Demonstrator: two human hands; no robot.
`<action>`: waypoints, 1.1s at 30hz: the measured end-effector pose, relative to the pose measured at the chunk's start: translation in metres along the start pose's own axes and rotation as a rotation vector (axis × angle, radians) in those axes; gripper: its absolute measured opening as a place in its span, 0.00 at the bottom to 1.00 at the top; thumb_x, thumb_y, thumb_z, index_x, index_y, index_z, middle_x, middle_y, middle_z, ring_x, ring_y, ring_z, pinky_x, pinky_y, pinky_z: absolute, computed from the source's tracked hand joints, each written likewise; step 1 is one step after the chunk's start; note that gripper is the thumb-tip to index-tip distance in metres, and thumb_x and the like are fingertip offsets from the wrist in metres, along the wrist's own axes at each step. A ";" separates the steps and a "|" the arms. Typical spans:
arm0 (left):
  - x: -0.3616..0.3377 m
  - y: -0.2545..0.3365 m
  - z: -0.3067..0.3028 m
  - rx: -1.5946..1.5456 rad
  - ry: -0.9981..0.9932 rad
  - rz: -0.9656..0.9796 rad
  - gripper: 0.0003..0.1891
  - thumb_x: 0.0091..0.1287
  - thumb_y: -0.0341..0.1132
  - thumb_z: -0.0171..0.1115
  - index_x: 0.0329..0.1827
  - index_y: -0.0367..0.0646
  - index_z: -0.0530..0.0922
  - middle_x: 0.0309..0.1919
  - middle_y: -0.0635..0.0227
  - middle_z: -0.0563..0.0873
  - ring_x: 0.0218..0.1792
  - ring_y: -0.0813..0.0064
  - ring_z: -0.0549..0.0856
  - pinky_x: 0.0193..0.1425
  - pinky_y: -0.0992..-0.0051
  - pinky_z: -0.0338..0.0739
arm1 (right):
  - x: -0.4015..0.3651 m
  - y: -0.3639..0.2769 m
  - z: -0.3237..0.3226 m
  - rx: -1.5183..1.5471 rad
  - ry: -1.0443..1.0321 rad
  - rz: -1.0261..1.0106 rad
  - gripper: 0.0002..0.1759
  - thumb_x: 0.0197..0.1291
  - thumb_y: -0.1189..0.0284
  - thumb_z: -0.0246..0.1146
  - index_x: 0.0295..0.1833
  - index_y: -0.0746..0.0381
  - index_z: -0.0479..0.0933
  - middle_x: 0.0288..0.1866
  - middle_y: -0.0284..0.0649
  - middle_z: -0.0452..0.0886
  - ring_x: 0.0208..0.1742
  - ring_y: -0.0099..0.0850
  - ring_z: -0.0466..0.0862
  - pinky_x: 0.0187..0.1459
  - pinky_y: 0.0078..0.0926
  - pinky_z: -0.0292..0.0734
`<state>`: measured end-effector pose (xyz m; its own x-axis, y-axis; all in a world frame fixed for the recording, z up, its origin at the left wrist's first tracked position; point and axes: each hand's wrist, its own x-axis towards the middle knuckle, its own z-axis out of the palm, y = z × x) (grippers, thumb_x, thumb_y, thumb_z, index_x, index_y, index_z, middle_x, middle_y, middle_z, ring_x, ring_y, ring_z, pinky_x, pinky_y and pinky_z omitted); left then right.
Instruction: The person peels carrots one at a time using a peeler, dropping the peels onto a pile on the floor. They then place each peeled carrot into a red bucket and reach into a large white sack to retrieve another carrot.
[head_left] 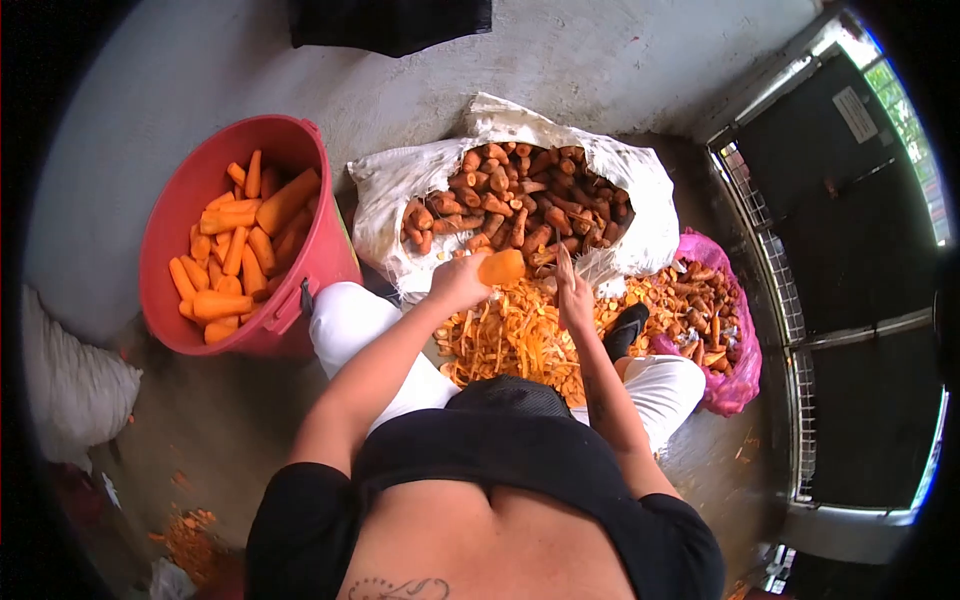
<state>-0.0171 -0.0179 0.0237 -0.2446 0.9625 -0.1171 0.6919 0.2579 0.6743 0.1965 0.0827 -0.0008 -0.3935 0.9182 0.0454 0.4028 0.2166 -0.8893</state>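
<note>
My left hand [462, 284] is closed around a peeled orange carrot [502, 267], its cut end facing right. Just to the right, my right hand [574, 296] is closed on what looks like a knife [559, 238], its narrow blade pointing away from me and apart from the carrot. Below both hands lies a heap of carrot peelings [515, 340]. Straight ahead, unpeeled carrots [520, 200] fill an open white sack [385, 195] lying on its side.
A red bucket [335, 235] of peeled carrots stands at the left. On the right, a pink bag [738, 388] holds carrot ends and scraps. A pale sack [75, 375] lies far left. A dark gate [840, 270] borders the right side.
</note>
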 end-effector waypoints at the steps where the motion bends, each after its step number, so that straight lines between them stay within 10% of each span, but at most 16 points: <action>1: -0.002 -0.007 0.001 0.017 0.052 -0.007 0.27 0.50 0.38 0.66 0.57 0.55 0.75 0.35 0.60 0.87 0.37 0.60 0.87 0.42 0.62 0.80 | -0.010 0.005 0.001 -0.083 0.093 -0.140 0.22 0.69 0.54 0.53 0.51 0.63 0.75 0.20 0.32 0.71 0.20 0.18 0.69 0.22 0.21 0.62; 10: -0.003 -0.033 0.023 0.126 0.057 0.033 0.28 0.49 0.38 0.67 0.57 0.49 0.75 0.33 0.54 0.86 0.36 0.54 0.86 0.41 0.58 0.80 | -0.066 0.033 0.023 0.389 -0.168 0.093 0.20 0.71 0.61 0.55 0.61 0.61 0.74 0.25 0.26 0.67 0.21 0.16 0.64 0.24 0.17 0.62; 17: 0.001 -0.035 0.031 0.236 0.045 0.080 0.23 0.49 0.23 0.55 0.52 0.48 0.71 0.27 0.59 0.83 0.27 0.63 0.85 0.28 0.65 0.80 | -0.067 0.046 0.041 0.221 -0.140 0.069 0.16 0.69 0.63 0.55 0.38 0.66 0.76 0.18 0.30 0.67 0.20 0.19 0.65 0.23 0.24 0.62; 33: -0.006 -0.034 0.030 0.255 0.126 0.120 0.18 0.49 0.24 0.56 0.45 0.44 0.70 0.28 0.56 0.83 0.30 0.59 0.85 0.32 0.63 0.81 | -0.065 0.036 0.048 0.302 -0.171 0.195 0.19 0.69 0.58 0.56 0.30 0.62 0.73 0.20 0.25 0.65 0.18 0.15 0.62 0.20 0.17 0.53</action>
<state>-0.0190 -0.0302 -0.0204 -0.2220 0.9735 0.0546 0.8654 0.1709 0.4711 0.1973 0.0151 -0.0578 -0.4759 0.8584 -0.1914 0.2326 -0.0870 -0.9687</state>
